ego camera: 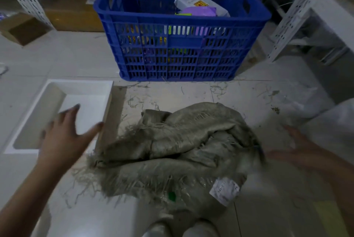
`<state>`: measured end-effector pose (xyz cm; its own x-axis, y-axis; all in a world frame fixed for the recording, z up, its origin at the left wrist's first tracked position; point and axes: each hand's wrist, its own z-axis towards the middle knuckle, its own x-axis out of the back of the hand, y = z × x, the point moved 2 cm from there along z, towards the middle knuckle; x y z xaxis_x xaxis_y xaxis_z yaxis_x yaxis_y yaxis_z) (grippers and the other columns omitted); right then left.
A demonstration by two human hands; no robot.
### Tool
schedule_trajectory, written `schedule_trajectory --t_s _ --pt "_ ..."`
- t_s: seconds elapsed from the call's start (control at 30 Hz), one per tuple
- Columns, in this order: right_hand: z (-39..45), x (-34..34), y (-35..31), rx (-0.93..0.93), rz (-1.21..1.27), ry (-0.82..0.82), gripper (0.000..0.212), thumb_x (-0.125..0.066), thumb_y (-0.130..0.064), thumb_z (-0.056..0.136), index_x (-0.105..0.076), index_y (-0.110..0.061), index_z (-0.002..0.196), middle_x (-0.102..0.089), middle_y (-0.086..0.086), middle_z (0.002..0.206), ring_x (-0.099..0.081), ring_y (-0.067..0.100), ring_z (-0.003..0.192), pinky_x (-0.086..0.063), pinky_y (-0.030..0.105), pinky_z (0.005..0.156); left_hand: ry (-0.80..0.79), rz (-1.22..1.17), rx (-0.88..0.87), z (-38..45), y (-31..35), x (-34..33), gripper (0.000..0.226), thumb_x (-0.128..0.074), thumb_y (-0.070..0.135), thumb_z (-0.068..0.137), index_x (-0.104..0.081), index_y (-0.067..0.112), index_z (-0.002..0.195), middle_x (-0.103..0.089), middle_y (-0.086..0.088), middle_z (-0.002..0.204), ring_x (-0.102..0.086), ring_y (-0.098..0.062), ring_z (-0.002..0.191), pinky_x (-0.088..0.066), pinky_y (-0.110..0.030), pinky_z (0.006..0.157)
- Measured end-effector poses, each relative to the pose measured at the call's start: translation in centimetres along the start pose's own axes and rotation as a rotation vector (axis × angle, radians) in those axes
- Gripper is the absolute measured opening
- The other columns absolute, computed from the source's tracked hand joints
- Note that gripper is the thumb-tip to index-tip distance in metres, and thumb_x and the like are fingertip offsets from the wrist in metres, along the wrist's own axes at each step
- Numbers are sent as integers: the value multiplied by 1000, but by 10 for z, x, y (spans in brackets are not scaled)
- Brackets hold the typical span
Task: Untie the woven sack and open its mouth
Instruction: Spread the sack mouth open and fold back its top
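Both empty hands, left hand (pixel 65 137) and right hand (pixel 300 152), flank crumpled woven sack (pixel 172 152).

On the pale tiled floor (pixel 80 60) lie a crumpled woven sack (pixel 172 152) at centre, a blue crate (pixel 182 45) at twelve o'clock, a white tray (pixel 57 110) at nine, and loose fibres (pixel 220 89).

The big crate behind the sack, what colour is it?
Blue. The crate shows clearly in the head view, beyond the woven sack.

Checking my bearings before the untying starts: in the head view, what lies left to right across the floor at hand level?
White tray → left hand → woven sack → right hand.
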<state>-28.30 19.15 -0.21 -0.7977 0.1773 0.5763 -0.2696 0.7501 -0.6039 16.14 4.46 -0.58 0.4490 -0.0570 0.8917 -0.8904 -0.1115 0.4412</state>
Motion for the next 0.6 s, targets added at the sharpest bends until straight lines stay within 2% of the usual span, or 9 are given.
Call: schedule_trajectory --t_s 0.03,0.1,0.13,0.2,0.3,0.4,0.47,0.5,0.6 --pt "-8 -5 -14 70 -243 53 105 -82 -35 65 -18 -18 148 -19 6 156 -22 26 141 -30 40 111 31 246 -164 -12 10 -7 90 -55 66 71 -35 16 143 -41 -18 146 -39 -42 132 -28 -60 107" --pt "-30 -30 -37 293 -457 314 92 -71 -50 71 -29 -11 143 -29 13 151 -30 29 137 -31 45 111 -58 475 -371 -38 36 -36 99 -48 75 68 -17 27 149 -24 -11 157 -22 -39 143 -16 -64 109" --pt "-35 -52 -49 443 -533 449 79 -66 -51 75 -40 -7 135 -43 17 140 -42 32 127 -38 46 105 -128 522 -374 -49 51 -52 102 -41 77 69 0 31 150 -8 -8 160 -8 -38 146 -8 -65 111" --pt "-36 -112 -64 551 -765 501 65 -66 -50 73 -57 -2 116 -61 20 114 -57 34 103 -47 46 91 -290 669 -281 -51 53 -99 103 -36 77 73 19 29 145 9 -9 160 6 -40 146 -3 -68 111" --pt "-8 -168 -65 423 -1008 380 56 -82 -41 58 -68 -4 97 -68 17 90 -63 32 83 -52 41 75 -405 752 -92 -32 38 -128 82 -44 59 86 -6 24 150 -12 -15 158 -7 -44 144 -10 -68 110" --pt "10 -168 -55 365 -1091 343 22 -63 -13 81 -66 -8 103 -66 15 102 -62 30 92 -50 36 76 -269 676 -189 -29 23 -129 39 -53 29 88 -54 18 126 -50 -16 132 -42 -38 127 -31 -56 108" --pt "16 -160 -42 418 -978 290 32 -44 -3 90 -61 -9 116 -62 14 115 -60 30 101 -50 35 79 -182 550 -261 -25 16 -119 25 -73 18 71 -71 9 95 -65 -17 98 -61 -36 93 -52 -46 81" --pt "16 -151 -37 430 -833 286 35 -43 -1 90 -61 -9 119 -63 13 116 -61 30 100 -50 33 78 -133 441 -258 -23 12 -112 26 -77 16 66 -71 8 90 -65 -16 89 -63 -36 84 -54 -42 71" --pt "14 -118 -34 333 -282 139 35 -47 8 83 -69 -6 106 -69 16 105 -63 30 99 -44 26 71 -122 27 -120 -17 19 -83 30 -74 20 74 -68 11 102 -69 -12 91 -65 -32 86 -51 -32 68"
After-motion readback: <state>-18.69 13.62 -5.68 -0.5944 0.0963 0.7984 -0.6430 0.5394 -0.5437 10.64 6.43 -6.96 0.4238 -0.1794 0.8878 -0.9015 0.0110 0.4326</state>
